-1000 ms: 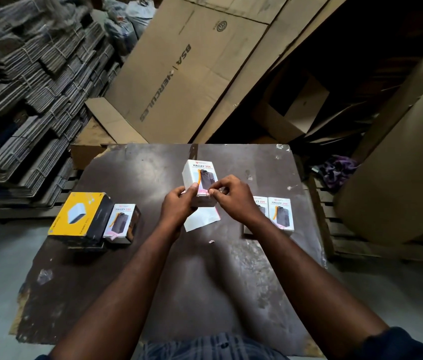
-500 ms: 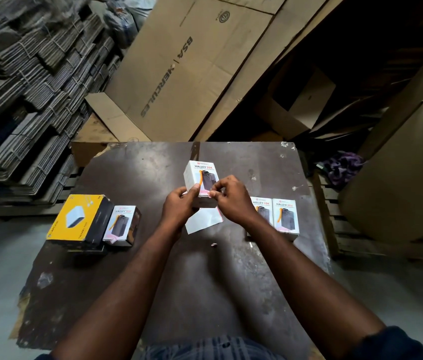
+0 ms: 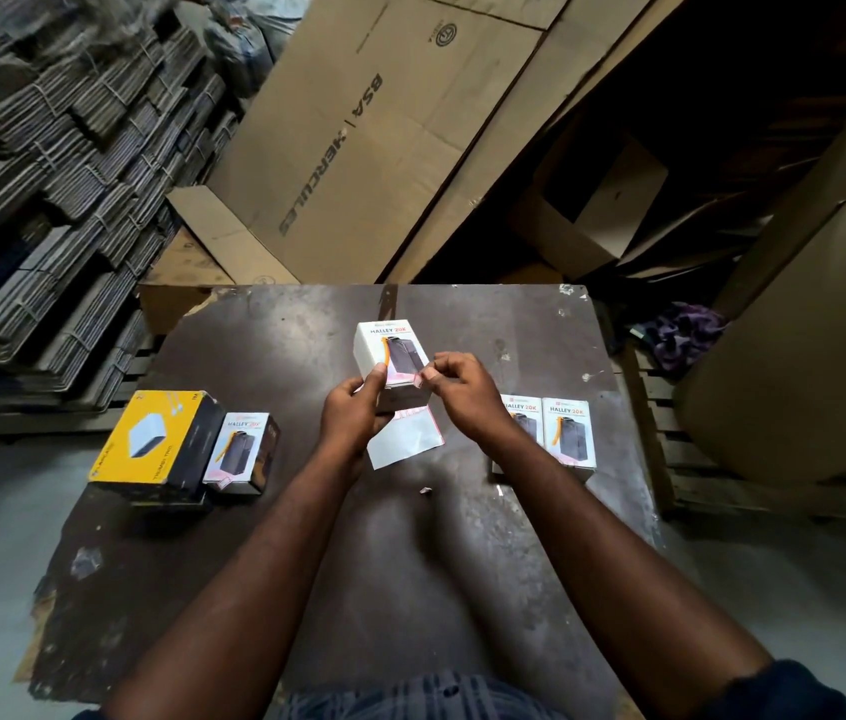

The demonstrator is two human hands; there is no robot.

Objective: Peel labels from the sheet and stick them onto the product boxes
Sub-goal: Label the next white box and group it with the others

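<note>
My left hand (image 3: 353, 413) grips a white Halley 20K product box (image 3: 390, 345) above the middle of the dark table (image 3: 306, 511), thumb pressing its lower front. A pink-white label (image 3: 402, 377) lies across the box's lower front. My right hand (image 3: 462, 392) pinches the label's right end at the box's edge. The white label sheet (image 3: 402, 441) hangs below the box, under my left hand. One labelled Halley box (image 3: 241, 452) lies at the left. Two more Halley boxes (image 3: 566, 433) lie at the right, partly behind my right wrist.
A yellow and black box (image 3: 155, 444) sits at the table's left edge beside the labelled box. Small paper scraps (image 3: 426, 491) lie on the table. Flattened cardboard sheets (image 3: 358, 148) lean behind; bundled stacks (image 3: 46, 174) fill the left. A wooden pallet (image 3: 680, 459) stands right.
The box has tilted slightly and my left thumb has slid up onto its lower front. The label now lies across the box, with my right fingers still at its right end.
</note>
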